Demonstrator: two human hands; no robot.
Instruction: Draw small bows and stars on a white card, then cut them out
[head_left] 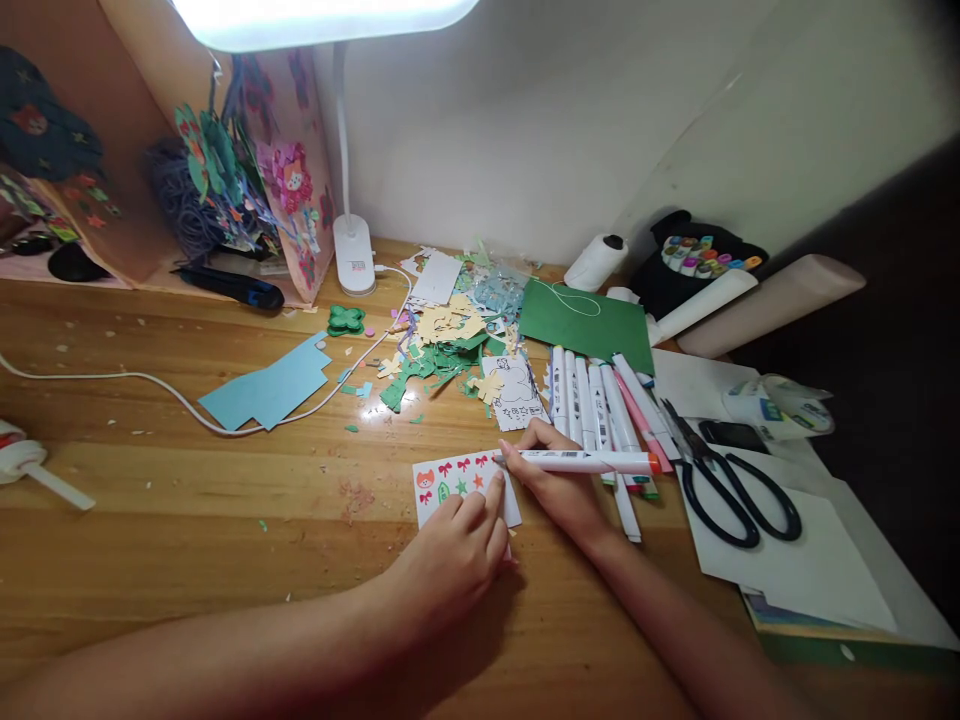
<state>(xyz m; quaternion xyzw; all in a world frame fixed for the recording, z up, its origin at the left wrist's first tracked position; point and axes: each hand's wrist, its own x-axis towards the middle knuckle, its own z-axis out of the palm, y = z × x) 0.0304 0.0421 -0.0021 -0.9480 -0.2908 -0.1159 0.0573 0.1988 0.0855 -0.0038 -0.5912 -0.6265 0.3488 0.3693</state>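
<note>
A small white card with red bows, stars, an orange animal face and a green shape drawn on it lies on the wooden desk. My left hand rests over the card's lower part, its fingers mostly curled and its index finger pressing near the right edge. Between the fingers of my right hand is a white marker with an orange end, held nearly level. The marker's tip is at the card's top right, by the row of red bows. Part of the card is hidden under my left hand.
Several markers lie right of centre. Black-handled scissors rest on white paper. Paper scraps and green card are behind; a lamp base, its cable, blue paper and a cutter are leftward.
</note>
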